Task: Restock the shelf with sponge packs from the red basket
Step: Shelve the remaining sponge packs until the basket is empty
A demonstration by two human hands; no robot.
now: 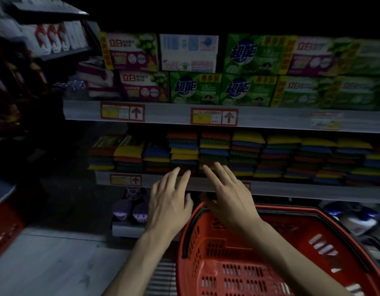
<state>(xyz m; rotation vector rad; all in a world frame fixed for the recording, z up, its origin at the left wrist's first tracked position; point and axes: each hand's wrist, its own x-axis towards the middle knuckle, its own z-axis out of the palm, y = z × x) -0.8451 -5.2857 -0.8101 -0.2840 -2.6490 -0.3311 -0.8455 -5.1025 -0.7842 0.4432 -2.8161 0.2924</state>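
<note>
The left hand (169, 201) and the right hand (229, 198) are held side by side, palms down, with the fingers straight and slightly spread. Nothing is gripped by either. The fingertips are seen at the front edge of the shelf (291, 190), just before the lowest sponge packs (246, 154). Whether these are touched cannot be told. The packs are stacked along that shelf in columns of yellow, blue, red and green. The red basket (197, 242) is set directly below the hands and forearms, in front of the shelf, with its black handle laid along the rim. Green and purple boxes (195, 88) are stacked on the board above, and price labels (214, 116) are fixed to its edge. Purple items (129, 208) are seen on the lowest board, left of the hands.
</note>
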